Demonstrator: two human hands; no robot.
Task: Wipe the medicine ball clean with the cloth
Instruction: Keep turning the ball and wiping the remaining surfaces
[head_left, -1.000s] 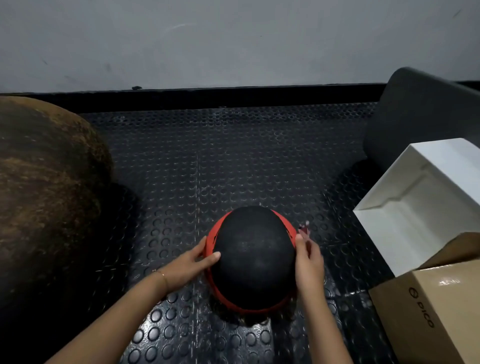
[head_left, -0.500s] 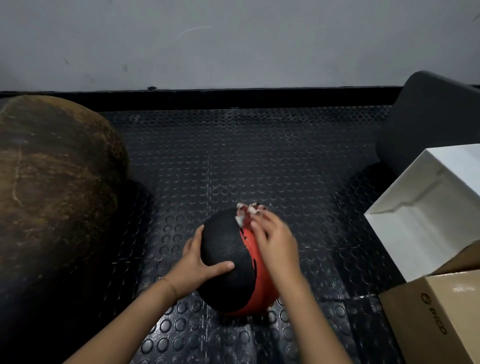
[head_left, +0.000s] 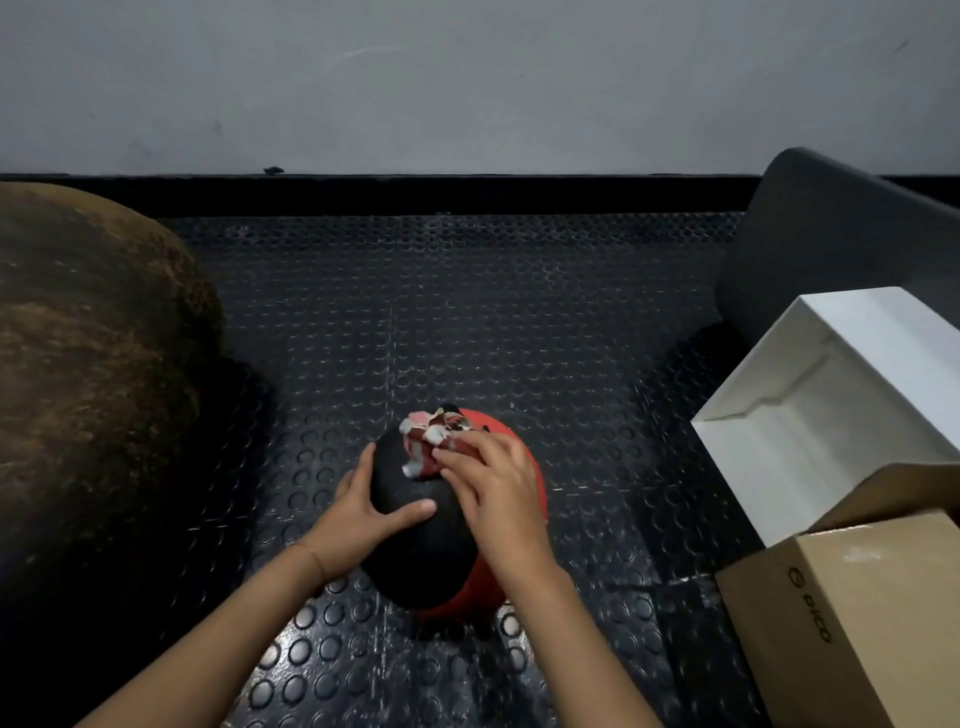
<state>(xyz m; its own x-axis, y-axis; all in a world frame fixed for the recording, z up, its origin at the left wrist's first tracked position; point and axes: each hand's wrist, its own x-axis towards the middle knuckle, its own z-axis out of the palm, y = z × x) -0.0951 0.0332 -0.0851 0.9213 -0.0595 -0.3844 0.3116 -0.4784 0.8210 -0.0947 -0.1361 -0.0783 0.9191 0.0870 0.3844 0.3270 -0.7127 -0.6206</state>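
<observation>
Ball (head_left: 415, 551) on studded floor mat (head_left: 519, 338) | left hand (head_left: 358, 512) spread, bracing its side | right hand (head_left: 493, 488) pressing cloth (head_left: 423, 441) on top | likely heavy, grippy, prone to roll; steady at flanks

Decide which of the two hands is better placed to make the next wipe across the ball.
The right hand: it presses the cloth on top of the ball, while the left hand steadies its side.

Boxes (head_left: 852, 467) right of medicine ball (head_left: 415, 551)
</observation>
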